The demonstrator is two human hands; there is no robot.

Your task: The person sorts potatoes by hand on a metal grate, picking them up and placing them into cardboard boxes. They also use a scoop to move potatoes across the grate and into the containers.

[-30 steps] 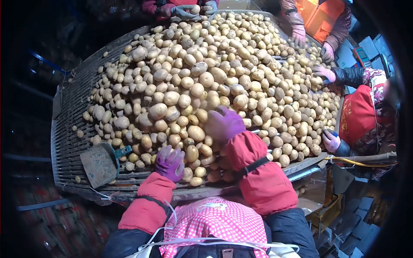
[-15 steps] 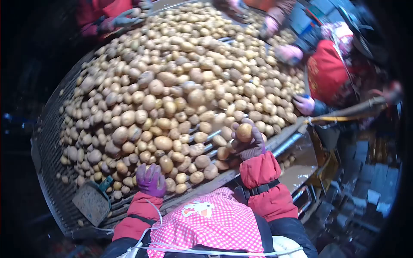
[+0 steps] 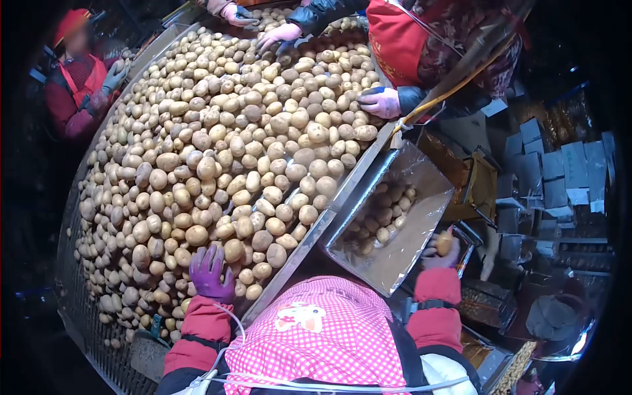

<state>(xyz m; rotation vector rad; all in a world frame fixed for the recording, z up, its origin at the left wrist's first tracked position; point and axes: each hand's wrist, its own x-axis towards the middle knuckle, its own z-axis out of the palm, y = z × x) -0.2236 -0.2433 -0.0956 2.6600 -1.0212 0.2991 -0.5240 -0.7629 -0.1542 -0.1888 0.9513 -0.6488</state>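
My right hand [image 3: 437,259], in a purplish glove, is closed round a single potato [image 3: 444,243]. It is to the right of a carton [image 3: 421,224] that has potatoes in its bottom, beyond the table's edge. In a purple glove, my left hand [image 3: 212,275] lies with fingers stretched out at the near edge of a broad heap of potatoes [image 3: 217,145]. It touches the potatoes there and holds none that I can see. A dustpan-like scoop [image 3: 149,355] with a green handle lies to the left, partly covered by my sleeve.
The heap lies on a slatted sorting table with a raised metal edge [image 3: 316,230]. A co-worker in a red apron [image 3: 395,43] reaches over the far right. Another person [image 3: 79,85] stands at the far left. Stacked boxes [image 3: 576,164] fill the right side; a pole [image 3: 454,79] slants above the carton.
My right hand has carried the potato from above the table to the right, past the carton. My left hand stays by the heap. The view has swung to the right.
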